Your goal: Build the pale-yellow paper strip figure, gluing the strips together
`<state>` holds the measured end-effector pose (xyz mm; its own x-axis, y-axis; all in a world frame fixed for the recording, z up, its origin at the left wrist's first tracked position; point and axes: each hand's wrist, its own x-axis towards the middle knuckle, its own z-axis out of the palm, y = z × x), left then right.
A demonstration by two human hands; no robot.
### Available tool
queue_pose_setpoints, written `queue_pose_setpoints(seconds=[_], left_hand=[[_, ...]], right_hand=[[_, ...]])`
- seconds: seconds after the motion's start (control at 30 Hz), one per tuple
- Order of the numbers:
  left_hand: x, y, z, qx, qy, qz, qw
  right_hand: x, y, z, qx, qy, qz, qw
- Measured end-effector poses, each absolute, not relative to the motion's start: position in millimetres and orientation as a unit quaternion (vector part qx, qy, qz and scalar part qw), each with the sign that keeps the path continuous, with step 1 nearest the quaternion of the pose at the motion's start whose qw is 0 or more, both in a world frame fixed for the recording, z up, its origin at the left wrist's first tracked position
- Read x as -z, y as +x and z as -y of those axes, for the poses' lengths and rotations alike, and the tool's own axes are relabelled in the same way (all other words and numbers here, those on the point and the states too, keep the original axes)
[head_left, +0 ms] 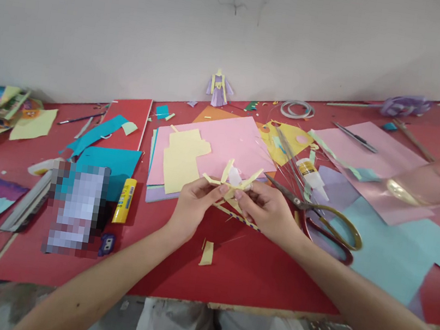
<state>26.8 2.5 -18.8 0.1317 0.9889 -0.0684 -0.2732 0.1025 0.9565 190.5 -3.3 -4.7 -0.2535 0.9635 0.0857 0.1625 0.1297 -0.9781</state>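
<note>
Both my hands meet over the middle of the red table, pinching a small piece of folded pale yellow paper (251,178) between them. Narrow strips of it stick up and outward past my fingertips, and a whitish bit shows in its middle. My left hand (197,201) grips the left part, my right hand (269,206) the right part. Under my hands lies a striped strip (237,215), partly hidden. Behind them a cut pale yellow sheet (181,164) rests on a stack of pink paper (223,141). Scissors (320,216) lie open by my right hand.
A yellow glue stick (125,200) stands left of my left arm, near a blurred rectangular item (78,210). To the right are a white glue bottle (313,178), light blue paper (389,251) and a clear bottle (433,175). A paper doll (218,88) leans at the wall.
</note>
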Motion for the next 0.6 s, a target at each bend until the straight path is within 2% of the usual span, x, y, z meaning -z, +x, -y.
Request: queue_pose_setpoints(seconds=[0.2, 0.43, 0.6], left_hand=[[15, 22, -4, -0.508, 0.515, -0.414, 0.553], [-3, 9, -8, -0.453, 0.675, -0.369, 0.45], [-5, 10, -7, -0.453, 0.685, -0.406, 0.401]], right_hand=[[3, 194, 2, -0.474, -0.45, 0.616, 0.44], [3, 201, 2, -0.285, -0.474, 0.709, 0.437], [12, 208, -4, -0.192, -0.408, 0.784, 0.427]])
